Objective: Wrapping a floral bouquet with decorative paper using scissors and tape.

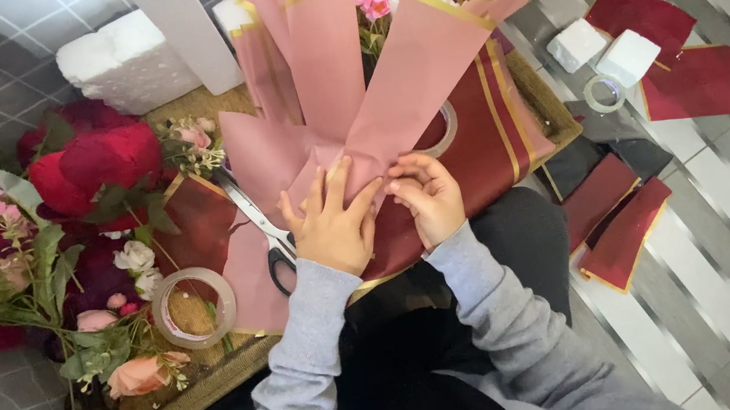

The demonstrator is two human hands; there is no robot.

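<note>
Head view, looking down. Centre of frame: a bouquet (376,6) wrapped in pink paper (324,69) with gold edging, lying on a woven mat (174,399) over the worktop, dark red sheets beneath. Its long axis runs from the hands at centre up to the top edge; blooms point to the top of frame, the gathered neck toward the person. Left hand (330,224) lies flat with fingers spread, pressing the paper folds at the neck, grip not closed round anything. Right hand (428,195) is curled, fingertips pinching a paper edge just beside the left. Judgement: the paper looks light, crisp and creasable, likely slippery; the flowers fragile; best held at the gathered neck, not the flared top. Scissors (268,237) lie touching the left hand's edge. A tape roll (194,308) sits lower left, beside loose flowers (57,217) at left. Foam blocks (125,63) upper left; red sheets (663,43) on the floor at right.
</note>
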